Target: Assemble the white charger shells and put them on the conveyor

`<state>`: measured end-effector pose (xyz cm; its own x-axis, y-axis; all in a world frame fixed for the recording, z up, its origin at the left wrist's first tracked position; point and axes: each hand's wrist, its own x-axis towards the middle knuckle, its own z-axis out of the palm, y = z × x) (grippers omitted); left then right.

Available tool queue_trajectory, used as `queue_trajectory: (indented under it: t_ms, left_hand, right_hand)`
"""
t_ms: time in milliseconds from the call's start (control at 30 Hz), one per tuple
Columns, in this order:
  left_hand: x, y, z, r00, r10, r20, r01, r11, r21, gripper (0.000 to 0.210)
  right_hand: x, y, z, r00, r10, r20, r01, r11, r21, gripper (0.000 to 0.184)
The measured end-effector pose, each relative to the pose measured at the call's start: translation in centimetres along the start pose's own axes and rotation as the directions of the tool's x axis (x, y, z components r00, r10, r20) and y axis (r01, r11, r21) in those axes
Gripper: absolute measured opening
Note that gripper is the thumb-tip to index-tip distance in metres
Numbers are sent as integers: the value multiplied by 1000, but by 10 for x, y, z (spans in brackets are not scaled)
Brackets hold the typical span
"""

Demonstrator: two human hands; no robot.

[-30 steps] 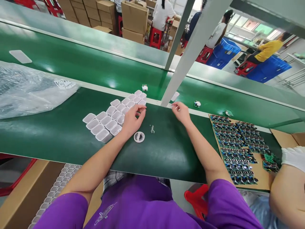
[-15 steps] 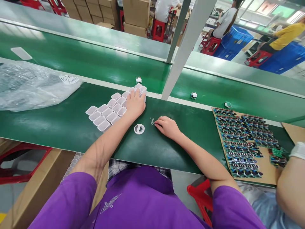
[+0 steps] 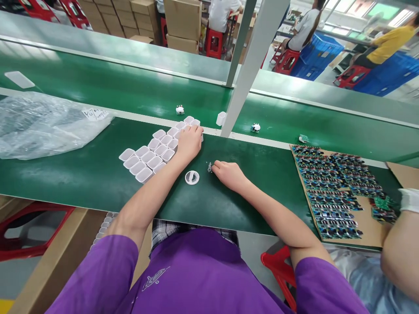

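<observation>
A block of white open-topped plastic cases (image 3: pixel 148 157) stands in slanting rows on the green bench. My left hand (image 3: pixel 190 143) lies over the far right end of this block, its fingers bent down around a case there and partly hiding it. My right hand (image 3: pixel 229 173) rests on the bench with thumb and forefinger pinched together at a little heap of tiny clear pieces (image 3: pixel 210 167). Whatever sits between those fingertips is too small to make out. Between my forearms lies a round white ring-shaped part (image 3: pixel 192 177) with a bar across it.
Beyond the bench runs a green conveyor (image 3: pixel 131 93) carrying a white case (image 3: pixel 221 118) and several small boards. A metal post (image 3: pixel 240 74) rises at its edge. Left lies a plastic bag (image 3: pixel 49 124); right, cardboard with circuit boards (image 3: pixel 330 192), beside another person's arm (image 3: pixel 404 253).
A white case now shows on the conveyor beside the post. The small boards there have shifted left. My left hand's fingers have drawn closer together; my right hand stays at the tiny pieces.
</observation>
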<state>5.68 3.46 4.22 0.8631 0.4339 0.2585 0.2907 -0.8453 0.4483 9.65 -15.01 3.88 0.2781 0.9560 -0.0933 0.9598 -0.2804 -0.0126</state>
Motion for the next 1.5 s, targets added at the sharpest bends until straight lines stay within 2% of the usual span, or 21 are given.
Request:
queue_trajectory:
  t_ms: [67, 100, 133, 200, 233, 267, 300, 367, 433, 500, 600, 867, 1200, 1500]
  left_hand:
    - [-10, 2, -4, 999, -34, -26, 27, 969, -244, 33]
    - [-16, 4, -5, 998, -62, -14, 51, 913, -405, 34]
    - [-23, 5, -6, 995, -95, 20, 90, 816, -571, 36]
    - [-37, 10, -6, 977, -154, 145, 205, 517, -831, 39]
    - [-44, 13, -5, 962, -169, 216, 264, 355, -897, 41]
    - [-50, 16, -4, 944, -171, 281, 314, 216, -925, 43]
    - [-56, 19, -2, 928, -159, 336, 355, 110, -928, 45]
    - [-66, 25, 0, 902, -109, 417, 419, -7, -908, 47]
    - [-74, 29, 0, 877, -47, 478, 476, -53, -878, 47]
    - [-78, 31, 0, 855, -14, 519, 517, -57, -854, 48]
    - [-82, 30, -2, 850, -44, 526, 526, -6, -851, 49]
    - [-88, 32, -6, 906, -61, 418, 415, 314, -854, 43]
    - [-96, 32, -2, 958, -43, 283, 266, 498, -826, 38]
    - [-94, 31, -3, 985, -14, 170, 142, 615, -776, 38]
  right_hand:
    - [-5, 6, 0, 991, 66, -115, -48, 987, 153, 23]
    - [-8, 9, 0, 970, 126, -207, -58, 950, 306, 21]
    - [-12, 10, 0, 931, 211, -298, -41, 871, 489, 19]
    - [-18, 9, -2, 825, 405, -394, 78, 609, 789, 19]
    - [-20, 6, -2, 788, 473, -395, 138, 490, 861, 21]
    - [-22, 3, -3, 764, 518, -386, 182, 402, 898, 23]
    - [-23, -2, -3, 746, 545, -383, 211, 351, 912, 23]
    - [-25, -10, -2, 706, 575, -413, 244, 350, 904, 20]
    - [-26, -17, -1, 652, 585, -483, 265, 420, 868, 14]
    - [-28, -21, -1, 597, 572, -562, 276, 512, 814, 9]
    - [-31, -21, -4, 552, 532, -642, 259, 623, 738, 9]
    - [-31, -18, -4, 510, 436, -741, 123, 816, 565, 13]
    - [-30, -16, 0, 424, 302, -854, 118, 916, 383, 12]
    - [-29, -14, 3, 422, 256, -870, 109, 938, 329, 13]
